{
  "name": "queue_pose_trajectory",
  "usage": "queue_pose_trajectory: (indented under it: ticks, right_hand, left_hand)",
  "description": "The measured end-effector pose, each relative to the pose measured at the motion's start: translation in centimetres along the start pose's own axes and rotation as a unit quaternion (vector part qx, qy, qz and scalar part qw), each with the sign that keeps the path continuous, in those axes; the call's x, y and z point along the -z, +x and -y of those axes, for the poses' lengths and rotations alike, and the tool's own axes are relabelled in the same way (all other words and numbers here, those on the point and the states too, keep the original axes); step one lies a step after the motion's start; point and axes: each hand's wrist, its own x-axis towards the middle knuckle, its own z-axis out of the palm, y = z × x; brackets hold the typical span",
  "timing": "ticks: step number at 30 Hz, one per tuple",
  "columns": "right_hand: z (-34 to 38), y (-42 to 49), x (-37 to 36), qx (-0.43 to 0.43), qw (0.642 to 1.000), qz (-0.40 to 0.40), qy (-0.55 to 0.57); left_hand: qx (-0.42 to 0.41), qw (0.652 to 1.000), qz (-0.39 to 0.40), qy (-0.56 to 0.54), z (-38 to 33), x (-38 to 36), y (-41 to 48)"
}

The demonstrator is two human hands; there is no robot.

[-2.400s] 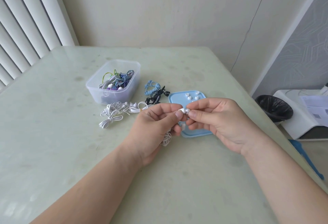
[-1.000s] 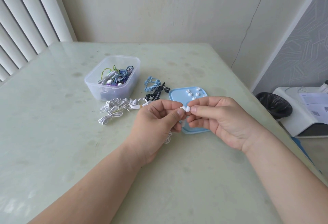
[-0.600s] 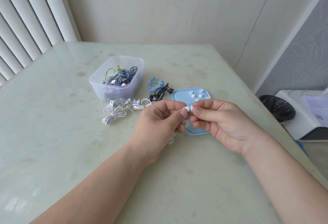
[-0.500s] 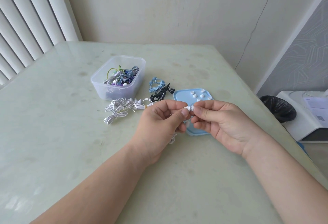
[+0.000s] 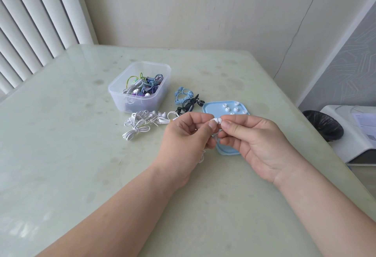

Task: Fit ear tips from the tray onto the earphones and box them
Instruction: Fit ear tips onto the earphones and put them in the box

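Now tray [image 5: 210, 107] holds tips [image 5: 236, 109], box [image 5: 142, 103] holds earphones [image 5: 142, 85]

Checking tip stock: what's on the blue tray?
Several loose white ear tips lie on the far part of the blue tray. The right hand, pinching the earphone together with the left hand, covers its middle; anything there is hidden.
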Motion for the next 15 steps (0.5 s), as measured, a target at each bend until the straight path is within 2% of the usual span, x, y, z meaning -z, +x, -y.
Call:
queue_pose_trajectory:
  ticks: [7, 15]
  right_hand:
    - [-0.70, -0.36, -0.92, 0.055, 0.997, -0.026, -0.037]
    - [-0.06, -0.42, -0.82, 0.047, 0.998, -0.033, -0.021]
  left_hand:
    - [0.005, 1.000, -0.006, -0.020, 0.01, 0.14, 0.04]
    - [0.026, 0.997, 0.045, -0.058, -0.40, 0.36, 0.12]
